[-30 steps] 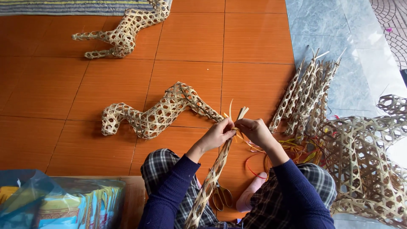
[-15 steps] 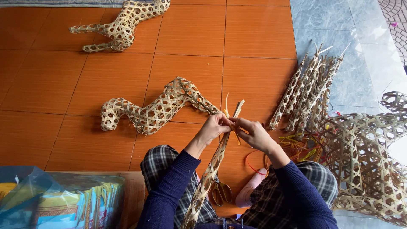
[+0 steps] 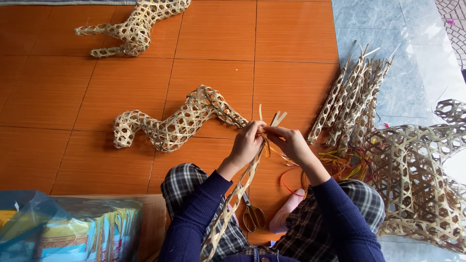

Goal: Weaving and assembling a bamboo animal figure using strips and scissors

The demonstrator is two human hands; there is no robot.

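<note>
Hands shifted slightly left and up versus a second ago; woven tube tilted with them. Left hand (image 3: 248, 143) and right hand (image 3: 290, 143) both pinch the top of the slim woven bamboo tube (image 3: 232, 204), fingertips meeting at its loose strip ends (image 3: 274, 118). Long axis runs diagonal: lower end by the lap at bottom centre, upper end pointing up-right, away from the person. Tube passes under the left wrist, between the knees. Scissors (image 3: 252, 217) lie just right of it on the orange tile floor (image 3: 213, 43). Curved woven piece (image 3: 170, 126) close on the left, bundle of woven tubes (image 3: 352, 99) close on the right. Open floor ahead.
</note>
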